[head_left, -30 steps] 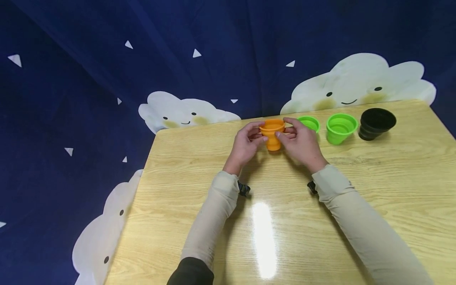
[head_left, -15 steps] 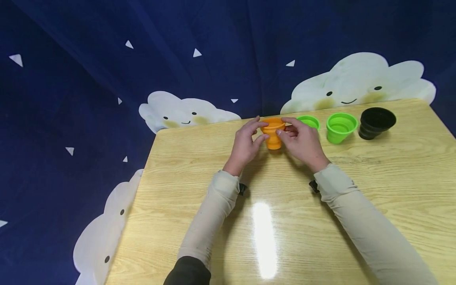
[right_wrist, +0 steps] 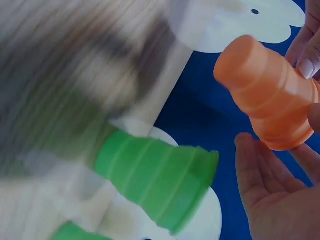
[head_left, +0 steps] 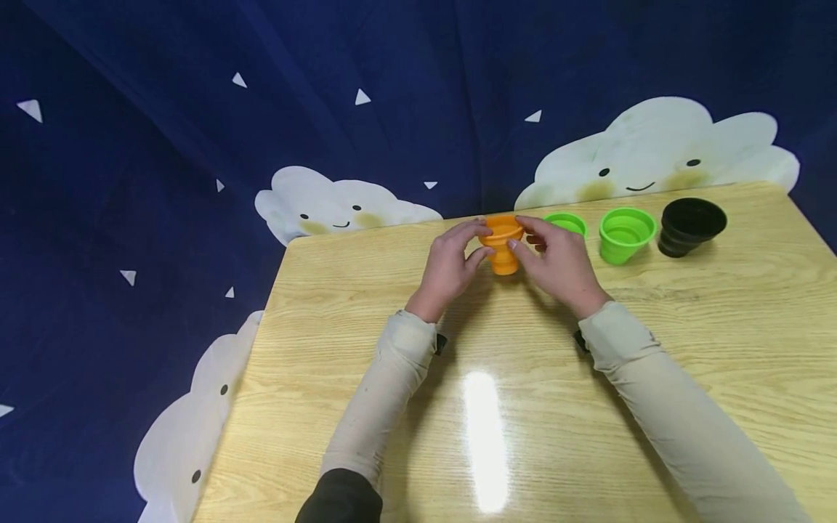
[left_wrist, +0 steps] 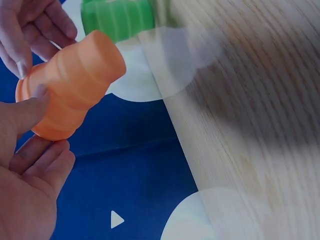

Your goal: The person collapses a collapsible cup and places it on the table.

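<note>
- Orange cup [head_left: 503, 250]: upper center of the head view, roughly upright, rim just short of the table's back edge line there. Base looks off the wood in both wrist views.
- Left hand [head_left: 447, 265]: thumb and fingers grip the cup's left side.
- Right hand [head_left: 559, 265]: thumb and fingers grip its right side.
- Tight side: right. Green cup [head_left: 567, 222] sits partly hidden behind the right hand; right wrist view shows a gap between them.
- Further right: second green cup [head_left: 624, 236], then black cup [head_left: 693, 225], both near the back edge.
- Roomier side: left and lower center, bare table [head_left: 327, 349].
- Blue curtain [head_left: 392, 58] borders the back and left edges.
</note>
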